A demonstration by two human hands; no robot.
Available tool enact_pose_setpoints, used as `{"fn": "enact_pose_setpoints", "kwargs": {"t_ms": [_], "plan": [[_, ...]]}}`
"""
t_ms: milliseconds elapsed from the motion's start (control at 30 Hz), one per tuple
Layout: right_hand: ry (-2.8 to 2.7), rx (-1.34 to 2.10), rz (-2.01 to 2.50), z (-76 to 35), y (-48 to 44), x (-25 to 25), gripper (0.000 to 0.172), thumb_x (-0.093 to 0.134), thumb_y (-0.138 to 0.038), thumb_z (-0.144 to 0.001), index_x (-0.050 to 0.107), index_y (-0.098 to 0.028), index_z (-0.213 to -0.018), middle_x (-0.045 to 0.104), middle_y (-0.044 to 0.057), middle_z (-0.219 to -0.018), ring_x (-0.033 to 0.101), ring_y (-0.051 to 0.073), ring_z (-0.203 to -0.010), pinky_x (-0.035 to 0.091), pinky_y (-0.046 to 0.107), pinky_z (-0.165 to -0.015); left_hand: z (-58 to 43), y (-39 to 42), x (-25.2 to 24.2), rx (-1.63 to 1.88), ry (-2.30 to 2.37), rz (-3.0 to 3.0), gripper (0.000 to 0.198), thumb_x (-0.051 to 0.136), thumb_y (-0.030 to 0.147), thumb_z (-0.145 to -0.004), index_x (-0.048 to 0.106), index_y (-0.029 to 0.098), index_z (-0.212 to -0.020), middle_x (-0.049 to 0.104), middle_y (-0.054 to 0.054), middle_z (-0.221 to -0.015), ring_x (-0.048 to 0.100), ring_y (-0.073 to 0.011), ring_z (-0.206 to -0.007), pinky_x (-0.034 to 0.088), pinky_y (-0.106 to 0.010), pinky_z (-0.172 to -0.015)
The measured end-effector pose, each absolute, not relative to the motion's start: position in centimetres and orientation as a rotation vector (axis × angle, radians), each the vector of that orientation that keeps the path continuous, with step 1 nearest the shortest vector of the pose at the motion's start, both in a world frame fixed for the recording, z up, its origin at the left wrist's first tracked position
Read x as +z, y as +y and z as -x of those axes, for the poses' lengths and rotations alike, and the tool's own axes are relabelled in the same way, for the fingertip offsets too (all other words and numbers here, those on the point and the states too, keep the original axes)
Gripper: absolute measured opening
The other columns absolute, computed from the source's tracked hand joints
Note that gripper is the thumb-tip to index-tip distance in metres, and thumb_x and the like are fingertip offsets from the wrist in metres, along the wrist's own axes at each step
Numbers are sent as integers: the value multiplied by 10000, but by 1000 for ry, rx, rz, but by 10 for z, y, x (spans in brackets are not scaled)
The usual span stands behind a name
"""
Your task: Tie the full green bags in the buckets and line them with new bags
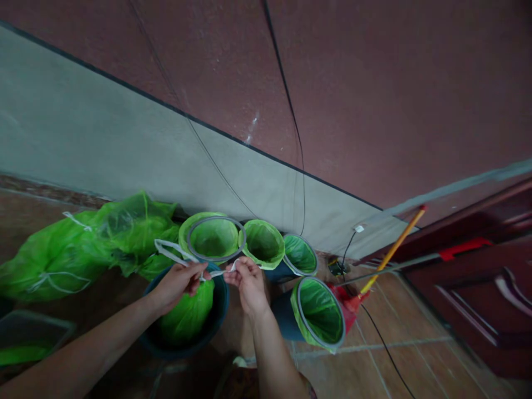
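My left hand (183,282) is closed on the white drawstring (170,250) of a green garbage bag (189,318). A loop of the string sticks up to the left of that hand. My right hand (246,280) pinches another stretch of the same string, which runs between both hands. Below them the bag sits bunched at its top inside a dark blue trash can (223,321). Just behind stands a can lined in green, with a grey ring (216,219) on its rim.
Tied green bags (62,249) lie along the wall at left. Further lined bins (264,244) stand behind and right, one near bin (320,313) leaning. A red dustpan (349,302) and yellow-handled tool (393,249) are beside it. A black cable (386,349) crosses the tiles near a door (477,299).
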State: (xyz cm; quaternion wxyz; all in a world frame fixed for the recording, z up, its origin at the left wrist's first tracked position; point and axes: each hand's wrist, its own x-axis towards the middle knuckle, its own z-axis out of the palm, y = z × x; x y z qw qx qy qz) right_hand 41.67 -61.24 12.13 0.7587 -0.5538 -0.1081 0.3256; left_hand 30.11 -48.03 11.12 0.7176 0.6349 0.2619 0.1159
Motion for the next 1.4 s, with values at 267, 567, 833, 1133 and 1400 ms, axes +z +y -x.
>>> {"fn": "enact_pose_setpoints", "kwargs": {"t_ms": [267,567,833,1133,1400], "plan": [[-483,851,1147,-403,-611,139,259,821,-363,-684,684,-197,-828,639,-32,-686,557,93,-595,457,222,-586,-300,-482,106,74,302,-1480,200,671,282,-651,606,182,-812,506,52,-703,474,-116,-650,403,-258,-625],[-427,816,1326,-410,-608,123,441,697,-358,-756,629,-245,-1177,667,64,-1218,512,55,-521,413,221,-471,-295,-486,112,-7,182,-1913,303,433,436,-923,549,198,-775,478,36,-663,470,-136,-634,386,-257,-626],[-924,846,1735,-407,-613,103,162,559,-195,-810,705,-191,-879,668,-11,-743,571,115,-675,441,227,-628,-296,-483,109,41,369,-1719,266,467,473,-864,526,216,-831,584,32,-660,529,-127,-506,421,-267,-536],[-658,960,1826,-403,-613,106,113,684,-273,-751,643,-172,-724,585,-52,-561,394,66,-428,284,206,-438,-296,-478,100,62,654,-1308,306,768,393,-578,621,176,-734,650,12,-630,587,-155,-631,431,-286,-622],[-697,990,1838,-403,-614,99,31,692,-170,-716,674,-173,-691,628,-41,-568,500,84,-497,353,207,-517,-302,-473,88,205,566,-1583,116,678,283,-580,650,180,-625,636,17,-609,557,-156,-644,428,-285,-651]]}}
